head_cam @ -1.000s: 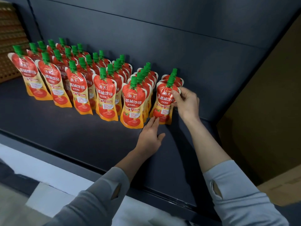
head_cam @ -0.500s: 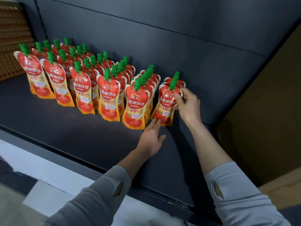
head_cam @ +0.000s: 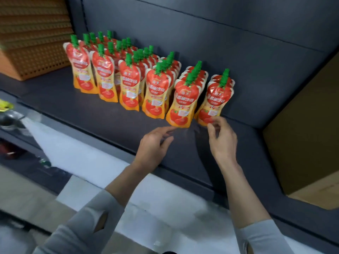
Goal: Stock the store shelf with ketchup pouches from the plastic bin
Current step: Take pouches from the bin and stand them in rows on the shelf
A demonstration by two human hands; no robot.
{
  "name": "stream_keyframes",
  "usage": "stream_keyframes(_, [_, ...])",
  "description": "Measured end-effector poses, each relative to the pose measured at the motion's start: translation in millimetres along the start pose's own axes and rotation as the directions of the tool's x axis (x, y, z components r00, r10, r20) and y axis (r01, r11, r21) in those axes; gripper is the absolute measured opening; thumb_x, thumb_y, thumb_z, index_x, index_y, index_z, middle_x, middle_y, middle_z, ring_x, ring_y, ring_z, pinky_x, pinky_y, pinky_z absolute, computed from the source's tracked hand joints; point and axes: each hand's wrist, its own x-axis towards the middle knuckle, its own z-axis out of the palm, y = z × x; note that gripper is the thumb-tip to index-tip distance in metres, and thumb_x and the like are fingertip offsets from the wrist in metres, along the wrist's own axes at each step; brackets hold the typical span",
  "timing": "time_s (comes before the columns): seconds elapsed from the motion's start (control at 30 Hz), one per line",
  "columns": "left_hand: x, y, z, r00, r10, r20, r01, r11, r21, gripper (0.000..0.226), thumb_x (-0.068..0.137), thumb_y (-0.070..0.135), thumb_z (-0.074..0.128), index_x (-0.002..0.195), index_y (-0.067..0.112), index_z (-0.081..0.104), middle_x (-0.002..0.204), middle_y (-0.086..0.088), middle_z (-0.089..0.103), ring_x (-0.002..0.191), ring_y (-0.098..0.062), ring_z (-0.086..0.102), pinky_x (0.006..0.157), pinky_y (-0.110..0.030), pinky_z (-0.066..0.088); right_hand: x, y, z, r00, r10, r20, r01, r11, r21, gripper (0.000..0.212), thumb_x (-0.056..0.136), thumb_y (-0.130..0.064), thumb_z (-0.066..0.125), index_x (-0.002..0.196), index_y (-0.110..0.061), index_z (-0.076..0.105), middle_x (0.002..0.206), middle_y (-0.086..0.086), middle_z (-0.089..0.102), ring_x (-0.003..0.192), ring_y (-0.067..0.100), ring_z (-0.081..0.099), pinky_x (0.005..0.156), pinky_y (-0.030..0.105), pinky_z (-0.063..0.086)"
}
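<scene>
Rows of pouches (head_cam: 128, 85) stand on the shelf (head_cam: 73, 105) beyond my hands, so stocking looks mostly done. My left hand (head_cam: 156, 143) hangs loose and empty. My right hand (head_cam: 222, 138) curls at the foot of the last pouch (head_cam: 216, 99); pinching or not, I can't tell.

- Pouches (head_cam: 129, 83): red and orange stand-up packs with green caps, upright in six files running front to back, beyond both hands and mostly to their left
- End pouch (head_cam: 213, 103): front of the last file, upright, base just above the right hand (head_cam: 222, 140); contact too blurred to tell
- Next pouch (head_cam: 180, 107): upright, base just beyond the left hand (head_cam: 154, 145), apart from it
- Shelf (head_cam: 91, 110): dark grey, flat, under both hands
</scene>
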Motion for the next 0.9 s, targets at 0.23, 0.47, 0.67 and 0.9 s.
stream_keyframes(0.23, [-101.6, -55.4, -131.5, 0.950, -0.236, -0.204, 0.223, 0.971, -0.084, 0.022, 0.095, 0.016, 0.057, 0.112, 0.025, 0.069, 0.108, 0.015, 0.070, 0.094, 0.000, 0.065, 0.081, -0.009, 0.047, -113.0, -101.9, 72.3, 0.983, -0.179, 0.045, 0.172, 0.978, 0.121, 0.019, 0.100, -0.015, 0.056, 0.115, -0.012, 0.067, 0.100, -0.004, 0.066, 0.086, 0.019, 0.062, 0.078, 0.032, 0.048])
stream_keyframes(0.47, [-249.2, -149.9, -241.7, 0.762, -0.541, -0.356, 0.543, 0.833, -0.105, 0.022, 0.094, 0.013, 0.058, 0.108, 0.025, 0.068, 0.104, 0.013, 0.070, 0.089, -0.002, 0.067, 0.080, -0.018, 0.052, -244.0, -210.9, 192.0, 0.862, -0.334, 0.382, 0.230, 0.928, 0.292, 0.018, 0.099, -0.017, 0.054, 0.110, -0.012, 0.068, 0.098, 0.001, 0.069, 0.082, 0.022, 0.063, 0.076, 0.030, 0.048])
stream_keyframes(0.67, [-379.3, -223.5, -282.5, 0.440, -0.776, -0.451, 0.772, 0.584, -0.251, 0.032, 0.089, 0.017, 0.063, 0.121, 0.019, 0.062, 0.115, 0.000, 0.067, 0.098, -0.016, 0.066, 0.086, -0.037, 0.054, -337.1, -275.9, 302.3, 0.537, -0.437, 0.721, 0.246, 0.899, 0.361, 0.027, 0.098, -0.030, 0.050, 0.111, -0.015, 0.068, 0.099, 0.000, 0.070, 0.086, 0.019, 0.064, 0.077, 0.031, 0.051])
stream_keyframes(0.9, [-452.1, -304.0, -287.5, 0.069, -0.876, -0.478, 0.857, 0.297, -0.420, 0.048, 0.092, 0.012, 0.060, 0.139, 0.015, 0.047, 0.135, -0.002, 0.053, 0.117, -0.018, 0.055, 0.097, -0.032, 0.046, -423.5, -324.5, 461.1, -0.018, -0.343, 0.939, 0.412, 0.853, 0.320, 0.034, 0.096, -0.013, 0.060, 0.130, -0.013, 0.061, 0.121, 0.007, 0.066, 0.112, 0.026, 0.062, 0.094, 0.033, 0.043])
